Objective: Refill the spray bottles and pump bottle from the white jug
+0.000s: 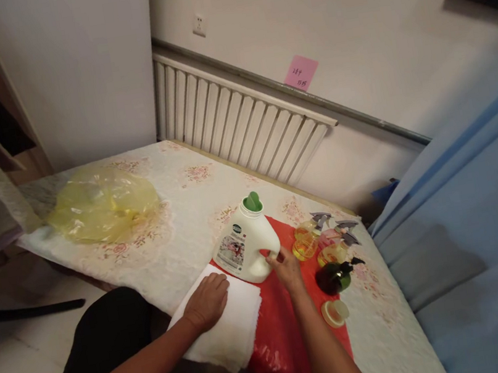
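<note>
A white laundry detergent jug (239, 247) stands upright, its mouth uncapped and showing a green pouring spout (252, 202). At its handle is my right hand (287, 268), with the fingers closed on the grip. My left hand (207, 302) lies palm down over a folded white cloth (239, 328), fingers lying on its top near the base of the jug. Beneath the jug and partly under the cloth spreads a shiny red plastic sheet (278, 338). A pale, translucent cap (335, 313) sits to the right of my right forearm.
Several spray bottles with yellow and pink liquid (305, 242) and a dark green bottle (332, 278) stand at the right. A crumpled yellow plastic bag (104, 202) lies on the left of the flowered tablecloth (184, 221). Behind are a radiator (229, 114) and a blue curtain (480, 227).
</note>
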The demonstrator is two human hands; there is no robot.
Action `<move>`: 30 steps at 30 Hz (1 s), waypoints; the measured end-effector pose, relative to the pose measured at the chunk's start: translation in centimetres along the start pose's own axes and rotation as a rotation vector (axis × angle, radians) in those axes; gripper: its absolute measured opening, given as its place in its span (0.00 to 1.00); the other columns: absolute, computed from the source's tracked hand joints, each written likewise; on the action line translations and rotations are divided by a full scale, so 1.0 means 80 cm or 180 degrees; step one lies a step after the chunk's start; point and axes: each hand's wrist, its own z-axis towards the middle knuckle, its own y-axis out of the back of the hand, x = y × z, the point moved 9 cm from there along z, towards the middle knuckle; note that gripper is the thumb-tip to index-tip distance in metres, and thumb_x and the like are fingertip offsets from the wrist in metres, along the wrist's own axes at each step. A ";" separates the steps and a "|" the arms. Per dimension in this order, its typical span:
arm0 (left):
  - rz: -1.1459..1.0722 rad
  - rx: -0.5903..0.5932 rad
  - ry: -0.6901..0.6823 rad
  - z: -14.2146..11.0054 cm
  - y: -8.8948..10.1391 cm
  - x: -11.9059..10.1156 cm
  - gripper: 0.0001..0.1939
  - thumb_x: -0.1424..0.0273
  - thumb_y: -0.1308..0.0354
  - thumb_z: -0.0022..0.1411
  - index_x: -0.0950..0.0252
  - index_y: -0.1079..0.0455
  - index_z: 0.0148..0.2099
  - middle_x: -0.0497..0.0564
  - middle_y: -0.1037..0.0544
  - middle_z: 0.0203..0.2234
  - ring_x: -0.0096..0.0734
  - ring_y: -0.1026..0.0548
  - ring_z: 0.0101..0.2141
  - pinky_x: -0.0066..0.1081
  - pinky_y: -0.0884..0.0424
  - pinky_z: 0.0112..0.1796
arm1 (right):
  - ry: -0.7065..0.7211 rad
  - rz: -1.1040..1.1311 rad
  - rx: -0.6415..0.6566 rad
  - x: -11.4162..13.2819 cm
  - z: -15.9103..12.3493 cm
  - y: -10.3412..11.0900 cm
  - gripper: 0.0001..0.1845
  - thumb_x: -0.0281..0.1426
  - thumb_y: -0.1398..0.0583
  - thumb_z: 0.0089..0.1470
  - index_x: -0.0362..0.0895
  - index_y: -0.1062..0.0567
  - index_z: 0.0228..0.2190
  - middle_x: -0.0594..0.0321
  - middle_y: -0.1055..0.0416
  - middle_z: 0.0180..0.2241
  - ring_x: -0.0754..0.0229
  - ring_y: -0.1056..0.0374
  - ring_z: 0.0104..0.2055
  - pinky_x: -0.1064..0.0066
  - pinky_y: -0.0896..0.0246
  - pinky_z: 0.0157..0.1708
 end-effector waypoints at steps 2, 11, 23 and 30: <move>0.0002 -0.0012 0.0012 0.000 0.002 0.000 0.10 0.74 0.52 0.69 0.64 0.30 0.46 0.56 0.26 0.46 0.44 0.32 0.48 0.45 0.35 0.51 | 0.0029 0.0044 0.0033 0.001 -0.002 -0.002 0.17 0.37 0.38 0.43 0.43 0.20 0.36 0.58 0.19 0.34 0.53 0.26 0.36 0.65 0.32 0.38; 0.0002 -0.0038 0.0015 0.002 0.002 0.001 0.10 0.75 0.51 0.67 0.63 0.30 0.45 0.57 0.26 0.47 0.44 0.32 0.48 0.44 0.35 0.51 | 0.0033 0.0265 -0.0081 0.000 -0.012 -0.009 0.22 0.35 0.39 0.45 0.43 0.22 0.44 0.58 0.20 0.42 0.54 0.25 0.42 0.65 0.31 0.44; -0.0021 -0.0255 -0.0181 0.006 0.000 0.007 0.10 0.72 0.50 0.67 0.64 0.28 0.46 0.58 0.24 0.47 0.45 0.29 0.49 0.44 0.32 0.51 | -0.0396 0.0343 -0.0538 -0.039 -0.173 -0.005 0.12 0.31 0.43 0.46 0.44 0.22 0.32 0.63 0.22 0.27 0.58 0.27 0.30 0.71 0.32 0.32; -0.0016 -0.0351 -0.0225 0.009 -0.001 0.012 0.11 0.71 0.49 0.66 0.63 0.27 0.46 0.58 0.22 0.47 0.46 0.28 0.50 0.45 0.31 0.51 | -0.0649 0.0407 -0.0536 -0.079 -0.244 -0.002 0.11 0.31 0.40 0.47 0.45 0.20 0.33 0.62 0.23 0.25 0.56 0.28 0.28 0.69 0.33 0.30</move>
